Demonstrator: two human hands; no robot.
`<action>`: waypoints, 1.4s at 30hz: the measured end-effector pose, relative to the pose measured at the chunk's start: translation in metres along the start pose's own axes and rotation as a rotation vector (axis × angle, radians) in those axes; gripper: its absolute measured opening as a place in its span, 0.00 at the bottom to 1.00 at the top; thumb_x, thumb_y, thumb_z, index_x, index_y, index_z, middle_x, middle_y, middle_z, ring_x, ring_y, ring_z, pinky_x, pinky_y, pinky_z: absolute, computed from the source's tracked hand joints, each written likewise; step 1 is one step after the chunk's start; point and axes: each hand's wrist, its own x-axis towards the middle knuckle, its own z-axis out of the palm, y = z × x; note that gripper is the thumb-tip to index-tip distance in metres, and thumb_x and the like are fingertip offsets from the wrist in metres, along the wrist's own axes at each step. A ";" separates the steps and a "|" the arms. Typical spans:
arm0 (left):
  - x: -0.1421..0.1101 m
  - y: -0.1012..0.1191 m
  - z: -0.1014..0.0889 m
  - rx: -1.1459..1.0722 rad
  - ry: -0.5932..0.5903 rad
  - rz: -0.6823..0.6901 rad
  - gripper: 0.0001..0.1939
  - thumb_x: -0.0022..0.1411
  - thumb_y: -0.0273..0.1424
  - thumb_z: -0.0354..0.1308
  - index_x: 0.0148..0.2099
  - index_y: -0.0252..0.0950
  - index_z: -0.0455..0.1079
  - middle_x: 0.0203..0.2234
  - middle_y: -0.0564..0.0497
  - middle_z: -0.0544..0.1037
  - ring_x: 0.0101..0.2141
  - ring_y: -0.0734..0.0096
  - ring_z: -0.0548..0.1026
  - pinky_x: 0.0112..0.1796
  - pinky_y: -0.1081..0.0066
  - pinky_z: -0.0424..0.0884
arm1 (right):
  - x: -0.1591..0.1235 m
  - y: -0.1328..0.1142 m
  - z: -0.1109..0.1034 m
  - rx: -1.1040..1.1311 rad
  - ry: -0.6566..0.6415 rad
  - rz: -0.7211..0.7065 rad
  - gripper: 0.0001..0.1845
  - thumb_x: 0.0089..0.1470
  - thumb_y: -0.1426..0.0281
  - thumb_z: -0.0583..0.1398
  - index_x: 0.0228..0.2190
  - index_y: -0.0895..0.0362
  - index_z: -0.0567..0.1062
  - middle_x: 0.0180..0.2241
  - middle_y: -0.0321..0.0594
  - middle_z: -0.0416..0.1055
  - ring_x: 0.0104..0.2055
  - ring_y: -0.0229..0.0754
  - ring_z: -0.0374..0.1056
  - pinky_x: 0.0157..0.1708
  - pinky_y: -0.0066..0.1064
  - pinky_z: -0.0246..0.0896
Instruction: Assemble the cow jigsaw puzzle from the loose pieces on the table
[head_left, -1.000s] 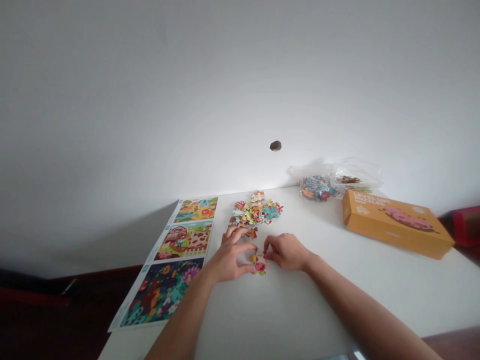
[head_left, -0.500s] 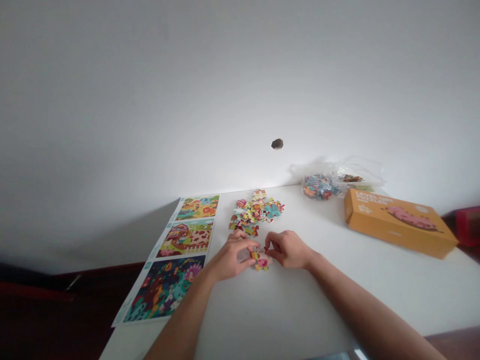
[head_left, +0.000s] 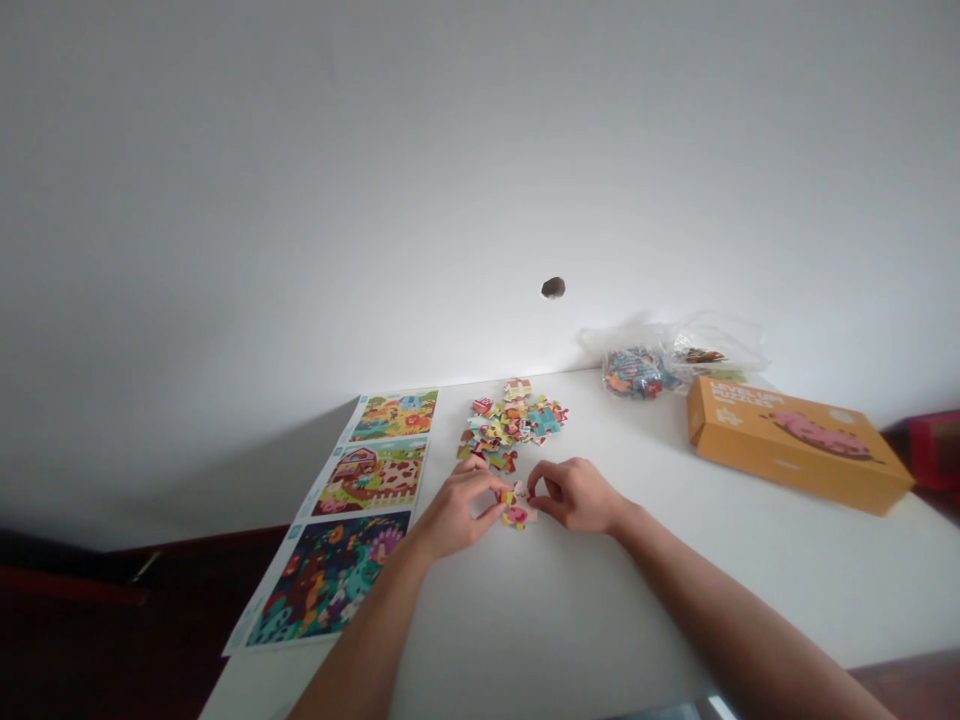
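With the fingers of my left hand (head_left: 461,508) and right hand (head_left: 574,495) I pinch a small pink-and-yellow cardboard puzzle cluster (head_left: 517,514), seemingly part-joined; the multicoloured puzzle-piece heap (head_left: 508,427) beyond looks unassembled.

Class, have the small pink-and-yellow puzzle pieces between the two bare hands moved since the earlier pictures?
Yes: the puzzle pieces have shifted slightly away from the person, closer to the dark, roundish hole in the white wall.

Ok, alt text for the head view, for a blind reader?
A left hand and right hand hold pink and yellow puzzle pieces at a white table. Beyond, a multicoloured pile of puzzle pieces; left, three colourful printed pictures; right, an orange cardboard box and clear plastic bags.
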 end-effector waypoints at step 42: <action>0.000 0.003 -0.002 -0.026 -0.018 -0.006 0.04 0.61 0.27 0.60 0.40 0.37 0.74 0.32 0.49 0.78 0.38 0.65 0.73 0.45 0.64 0.69 | 0.000 0.003 -0.001 0.026 0.002 0.027 0.06 0.55 0.69 0.61 0.36 0.57 0.76 0.19 0.29 0.65 0.20 0.32 0.57 0.26 0.24 0.48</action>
